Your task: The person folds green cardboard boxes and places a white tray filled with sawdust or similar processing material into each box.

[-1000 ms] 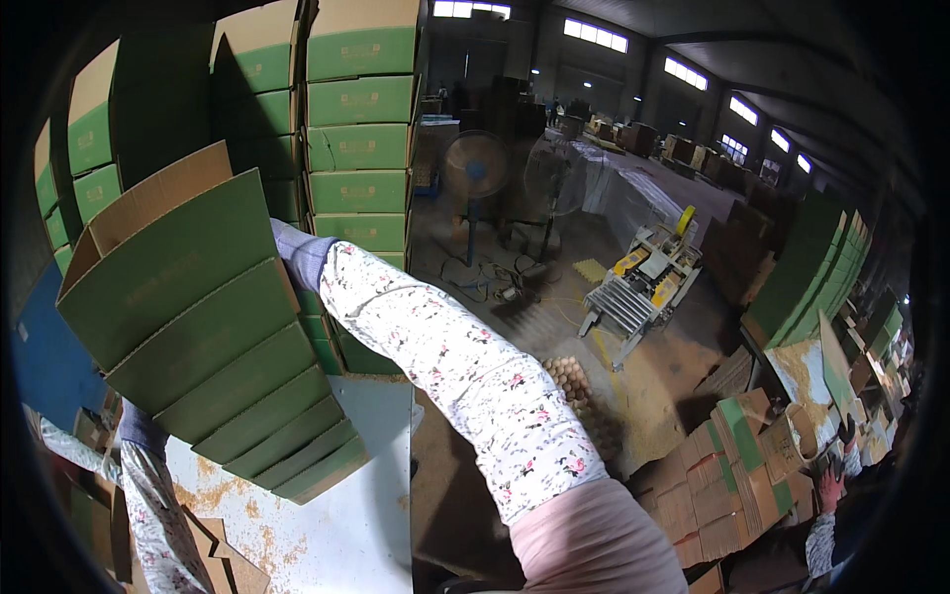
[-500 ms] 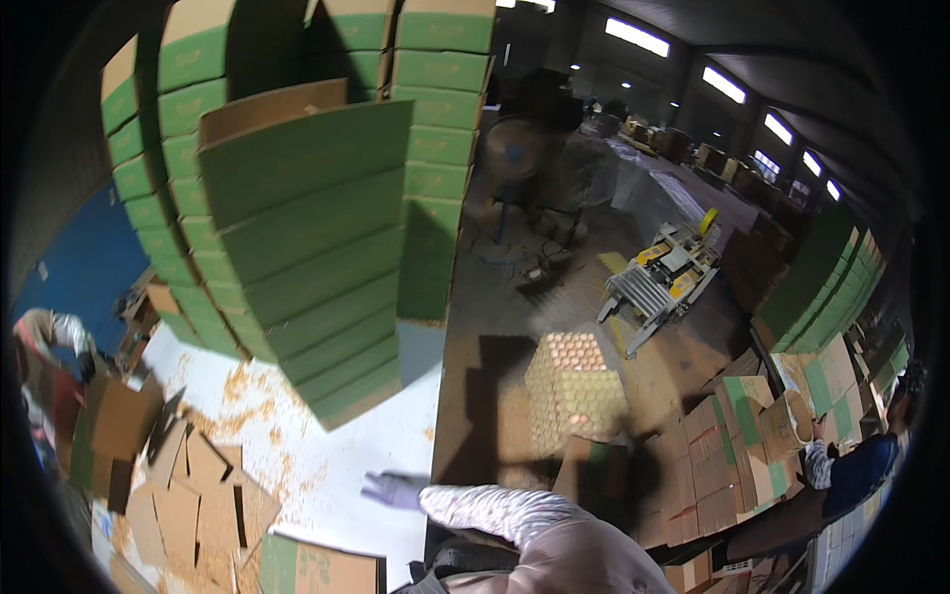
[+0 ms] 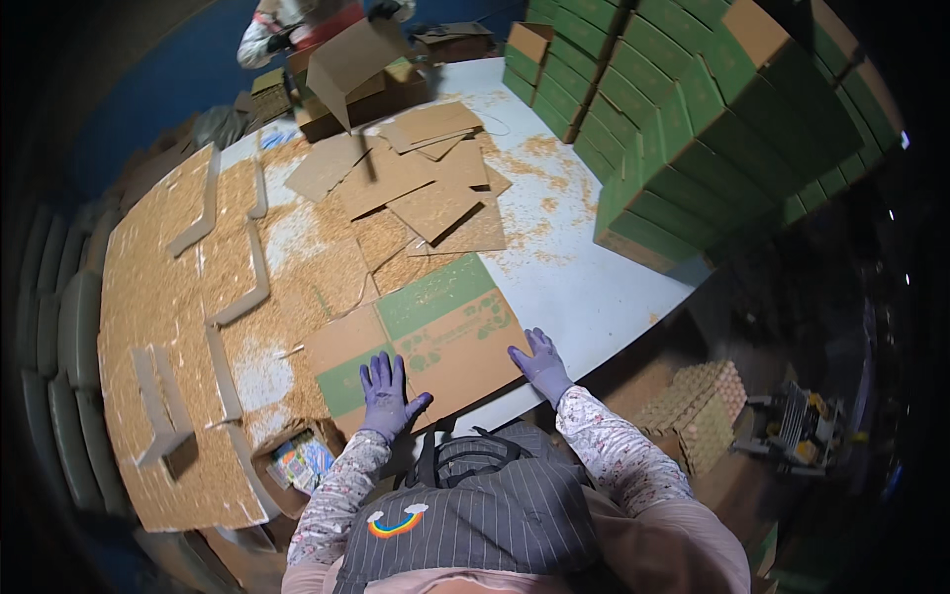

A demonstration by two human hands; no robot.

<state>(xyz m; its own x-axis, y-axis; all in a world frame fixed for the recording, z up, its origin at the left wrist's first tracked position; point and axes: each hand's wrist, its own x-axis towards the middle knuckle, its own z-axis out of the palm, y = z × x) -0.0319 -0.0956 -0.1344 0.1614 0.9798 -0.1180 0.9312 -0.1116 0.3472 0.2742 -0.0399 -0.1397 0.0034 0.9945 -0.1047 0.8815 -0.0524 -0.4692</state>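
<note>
A flattened cardboard box (image 3: 457, 348), brown with green panels and print, lies on the table before me. My left hand (image 3: 389, 396), in a purple glove, rests flat on its near part with fingers spread. At the box's right edge is my right hand (image 3: 541, 366), also gloved in purple. Its fingers are apart and point away from me, the thumb by the cardboard's edge. Neither hand grips anything. Beyond the box, several loose brown cardboard sheets (image 3: 426, 183) overlap on the table.
Wood shavings (image 3: 148, 307) and cardboard strips (image 3: 259, 287) cover the left of the white table (image 3: 594, 317). Tall stacks of green boxes (image 3: 683, 148) stand at the far right. Egg trays (image 3: 708, 406) are stacked beside the table. A co-worker (image 3: 317, 20) handles an open box (image 3: 356, 89) across the table.
My view has swung left and down to the table. One gloved hand was visible over the white surface before; now both are at the flattened box.
</note>
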